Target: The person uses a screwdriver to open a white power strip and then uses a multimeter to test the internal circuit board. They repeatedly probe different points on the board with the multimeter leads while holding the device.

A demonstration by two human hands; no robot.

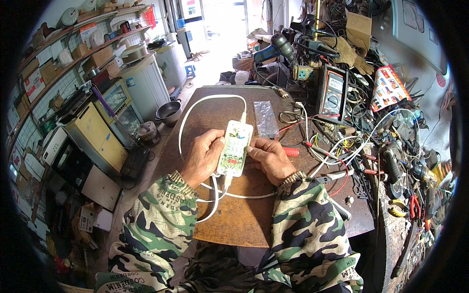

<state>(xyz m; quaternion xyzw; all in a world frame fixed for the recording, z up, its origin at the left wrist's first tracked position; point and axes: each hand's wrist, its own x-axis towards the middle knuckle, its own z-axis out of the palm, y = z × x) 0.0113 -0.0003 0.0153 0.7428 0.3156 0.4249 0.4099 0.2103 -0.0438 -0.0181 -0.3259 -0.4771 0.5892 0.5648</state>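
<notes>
A white plastic case (234, 146) holding a pale green circuit board is lifted over the wooden bench, with white cables running from both ends. My left hand (202, 156) grips the case's left side with fingers curled. My right hand (268, 158) holds its right edge, thumb against it. A white cable loops left over the bench (234, 227). Behind the case lie a clear plastic bag (265, 118) and, by my right hand, a red-handled object (292, 152), partly hidden.
A multimeter (332, 93) stands at the back right among tangled wires. Tools such as red-handled pliers (414, 207) crowd the right side. A black pan (168, 112), fridge-like appliances (100, 139) and loaded shelves line the left. A bright doorway lies beyond.
</notes>
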